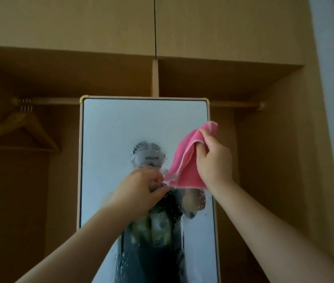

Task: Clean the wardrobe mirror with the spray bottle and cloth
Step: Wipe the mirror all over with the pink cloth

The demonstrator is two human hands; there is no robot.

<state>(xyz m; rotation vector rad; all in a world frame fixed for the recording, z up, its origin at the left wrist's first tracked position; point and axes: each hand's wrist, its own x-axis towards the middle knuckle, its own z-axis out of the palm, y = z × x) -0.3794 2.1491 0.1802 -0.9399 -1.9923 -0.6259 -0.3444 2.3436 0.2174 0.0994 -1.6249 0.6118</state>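
Both of our hands were raised before the mirror (145,123), which stood in the open wardrobe (264,82) with droplets beading its middle: our right hand (213,158) closed its grip on the upper edge of the pink cloth (184,160), while our left hand (141,188) pinched the cloth's lower corner. No spray bottle was in view. We judged the spraying done and the cloth being spread for wiping; the next move called for pressing it flat against the wet glass.
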